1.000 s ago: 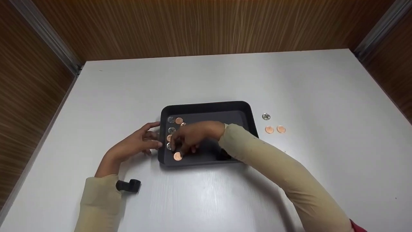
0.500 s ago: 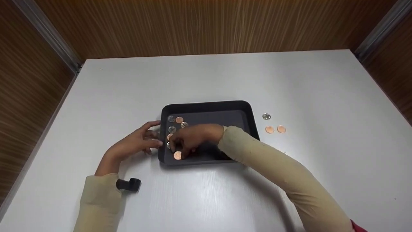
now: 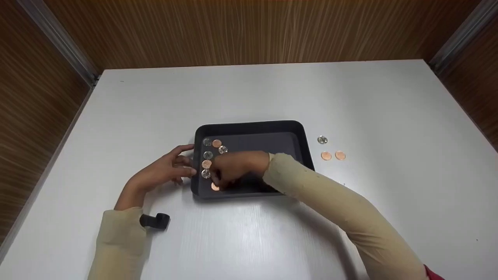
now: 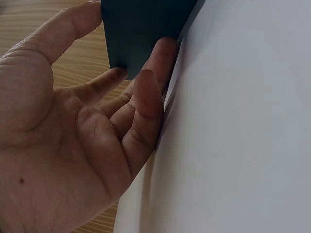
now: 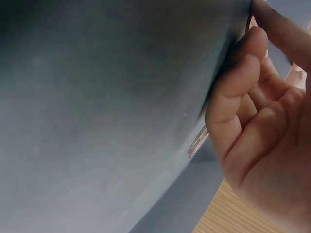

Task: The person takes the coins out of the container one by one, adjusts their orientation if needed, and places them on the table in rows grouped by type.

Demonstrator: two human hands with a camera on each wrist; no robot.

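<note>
A black tray [image 3: 249, 127] sits mid-table with several silver and copper coins [image 3: 208, 155] lined along its left side. My right hand [image 3: 233, 168] reaches into the tray, its fingers bent down over a copper coin [image 3: 214, 187] near the front left corner. In the right wrist view the curled fingers [image 5: 243, 92] hover over the tray floor [image 5: 97, 121], with a coin [image 5: 198, 141] edge-on beneath them; a pinch does not show. My left hand [image 3: 167, 171] lies on the table, relaxed fingers [image 4: 146, 97] touching the tray's left wall [image 4: 141, 34].
Three loose coins lie on the white table [image 3: 249, 241] right of the tray: a silver one [image 3: 322, 140] and two copper ones [image 3: 326, 156] [image 3: 340, 155]. Wood-panelled walls [image 3: 249, 31] close in the table's back and sides.
My right hand has shifted slightly toward the tray's front, uncovering a copper and a silver coin in the left column and half covering the front copper coin. The left hand has barely moved.
</note>
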